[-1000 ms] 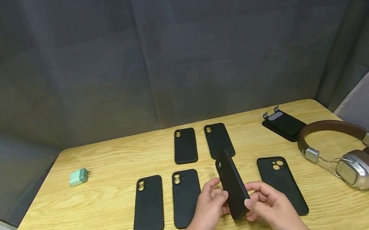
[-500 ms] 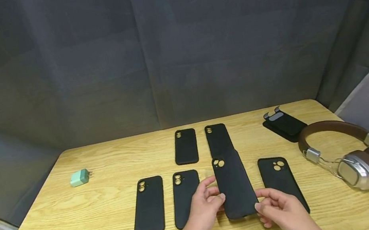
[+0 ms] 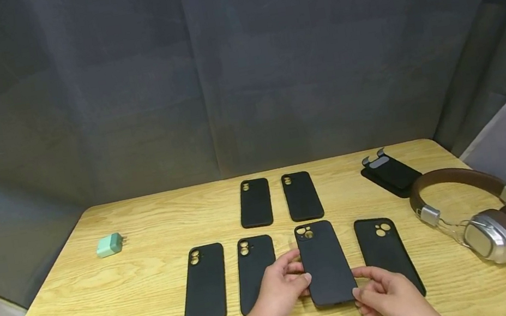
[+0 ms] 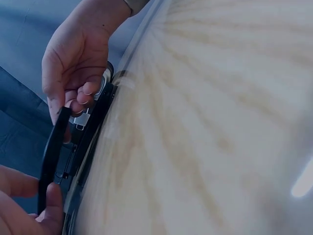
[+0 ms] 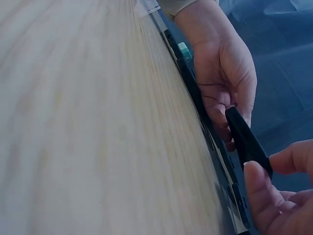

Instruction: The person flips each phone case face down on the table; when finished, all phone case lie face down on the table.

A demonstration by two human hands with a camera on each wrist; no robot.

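Observation:
Between both hands a black phone case (image 3: 327, 265) is held above the table, its back facing the head camera and its camera cutouts at the top left. My left hand (image 3: 279, 289) pinches its left edge with thumb and fingers. At the lower right corner, my right hand (image 3: 391, 296) pinches it. Edge-on, the same case (image 4: 53, 154) shows in the left wrist view, and the case (image 5: 247, 139) is apart from the tabletop in the right wrist view. To the left lies another phone case (image 3: 254, 268), partly behind my left hand; to the right lies a phone case (image 3: 387, 252).
A further phone case (image 3: 203, 284) lies on the wooden table (image 3: 107, 302). Two more stand further back, one phone case (image 3: 255, 204) beside another phone case (image 3: 302, 197). Brown headphones (image 3: 495, 241) and a black clipped holder (image 3: 392, 174) are right; a green charger plug (image 3: 109, 245) is left.
The held case has turned from nearly edge-on to back-up and come down and slightly toward the person. My right hand has shifted right and down with it; the left grip stays much the same.

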